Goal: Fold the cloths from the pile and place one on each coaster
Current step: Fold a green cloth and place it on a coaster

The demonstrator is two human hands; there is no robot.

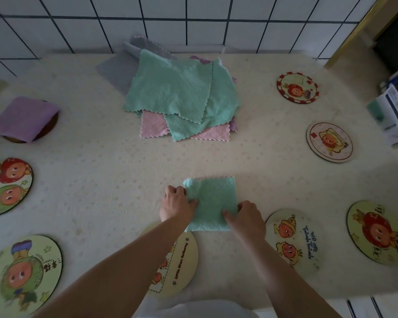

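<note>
From the head camera, the green cloth [210, 204] lies folded into a small square on the counter [97, 171], near the front edge and between two picture coasters: one partly under the left forearm [182, 260] and one just to the right [293, 237]. A pink scalloped edge shows along its far side, so a second layer may lie beneath it, though the dim light leaves this unsure.

It looks like soft, light, fluffy microfibre, limp rather than stiff. It should keep a fold only loosely, so it is best lifted by pinching through all the layers at two opposite edges, or it may fall open.

The left hand [176, 203] has its fingers curled round the cloth's left edge, with the thumb lying on top. The right hand [245, 218] grips the lower right corner, thumb pressed on the top face and fingers tucked at the edge.

Farther back, the pile of unfolded cloths [182, 92] sits against the tiled wall. A folded purple cloth [23, 118] already covers a coaster at the far left; the other coasters visible are bare.
</note>
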